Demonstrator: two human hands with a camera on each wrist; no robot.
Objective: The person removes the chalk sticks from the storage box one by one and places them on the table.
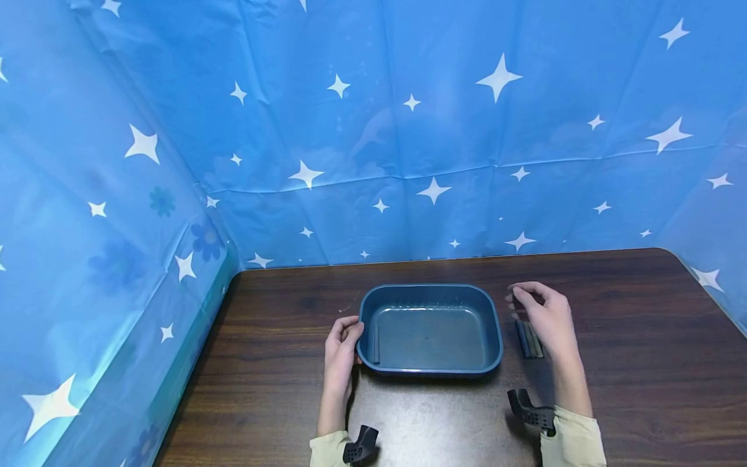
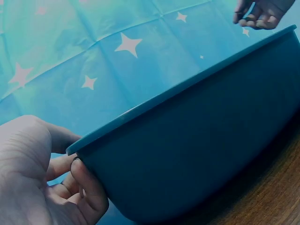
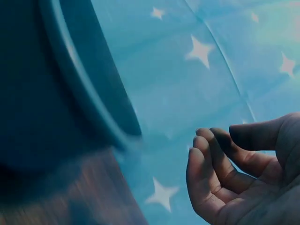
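A dark blue-green plastic basin point(image 1: 428, 373) stands on the table. My left hand point(image 1: 341, 347) grips its left rim, thumb on top and fingers below, as the left wrist view point(image 2: 51, 173) shows. One slim dark stick point(image 1: 376, 344) lies inside the basin along the left wall. To the right of the basin, several short dark sticks point(image 1: 529, 340) lie side by side on the table. Over their far end hovers my right hand point(image 1: 551, 318), its fingers loosely bent and thumb close to the index finger. Nothing shows between those fingers in the right wrist view point(image 3: 229, 173).
The brown wood-grain table point(image 1: 262, 389) ends at the back against a blue curtain point(image 1: 373, 130) with white stars. Another curtain side hangs along the left. Black wrist mounts point(image 1: 530, 410) sit on both of the person's sleeves.
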